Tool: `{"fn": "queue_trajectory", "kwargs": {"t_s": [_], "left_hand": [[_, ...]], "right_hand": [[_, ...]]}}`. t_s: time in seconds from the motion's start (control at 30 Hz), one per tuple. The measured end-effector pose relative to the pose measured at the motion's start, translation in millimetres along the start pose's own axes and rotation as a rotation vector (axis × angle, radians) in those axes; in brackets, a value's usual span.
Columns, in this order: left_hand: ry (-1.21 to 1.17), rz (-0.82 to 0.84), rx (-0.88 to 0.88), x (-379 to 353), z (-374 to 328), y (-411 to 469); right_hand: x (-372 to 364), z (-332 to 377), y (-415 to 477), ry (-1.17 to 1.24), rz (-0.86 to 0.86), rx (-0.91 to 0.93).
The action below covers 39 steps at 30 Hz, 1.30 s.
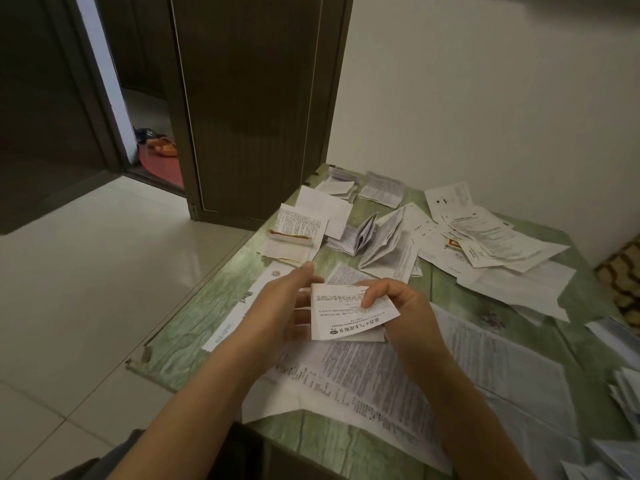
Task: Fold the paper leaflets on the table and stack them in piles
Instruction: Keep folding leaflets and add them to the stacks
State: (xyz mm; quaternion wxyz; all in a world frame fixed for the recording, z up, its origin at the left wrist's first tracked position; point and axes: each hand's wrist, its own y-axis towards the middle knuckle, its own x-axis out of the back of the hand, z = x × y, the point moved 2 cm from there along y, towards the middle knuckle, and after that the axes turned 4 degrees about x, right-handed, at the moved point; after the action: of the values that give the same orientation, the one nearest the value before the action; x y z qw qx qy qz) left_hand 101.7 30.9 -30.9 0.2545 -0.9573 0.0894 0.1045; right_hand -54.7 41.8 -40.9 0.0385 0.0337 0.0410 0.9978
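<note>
Folded leaflet (346, 315) sits in the centre of the frame, printed side up, held just above the table (180, 348) between your two hands. Your right grip (405, 311) grasps it at its right edge, thumb curled over the top face and the other fingers tucked beneath. Your left grip (284, 306) is released: its fingers lie straight under the leaflet's left side and carry it, with the thumb pointing up past the top left corner.

Directly below your hands, a large unfolded sheet (433, 375) of small print lies flat on the table and runs towards the lower right of the frame. Above your left grip, near the table's left edge, a pile of folded leaflets (298, 230) lies stacked, with a second pile (341, 183) at the far corner. Between them and the right side, two half-open leaflets (377, 237) stand up on their creases. Further right, loose flat sheets (491, 237) overlap one another in a spread. More paper shows at the right edge of the frame, too blurred to tell folded from flat.

In the upper left of the frame a dark door (256, 98) stands beside the table's far corner, above a pale tiled floor (86, 271)
</note>
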Motion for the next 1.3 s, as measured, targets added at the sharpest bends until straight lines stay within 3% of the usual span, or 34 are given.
{"fn": "queue_trajectory", "kwargs": {"t_s": [0.13, 0.4, 0.67, 1.03, 1.3], "left_hand": [[0.171, 0.003, -0.056, 0, 7, -4], [0.170, -0.103, -0.144, -2, 5, -14], [0.174, -0.063, -0.187, -2, 6, -14], [0.586, -0.155, -0.390, -1, 0, -15], [0.479, -0.152, -0.323, 11, -4, -12]], "right_hand": [[0, 3, -4, 0.003, 0.015, 0.046], [1, 0, -4, 0.099, 0.081, -0.164], [-2, 3, -9, 0.016, 0.128, -0.147], [-6, 5, -11, -0.220, 0.056, -0.049], [1, 9, -8, -0.202, 0.013, -0.086]]}}
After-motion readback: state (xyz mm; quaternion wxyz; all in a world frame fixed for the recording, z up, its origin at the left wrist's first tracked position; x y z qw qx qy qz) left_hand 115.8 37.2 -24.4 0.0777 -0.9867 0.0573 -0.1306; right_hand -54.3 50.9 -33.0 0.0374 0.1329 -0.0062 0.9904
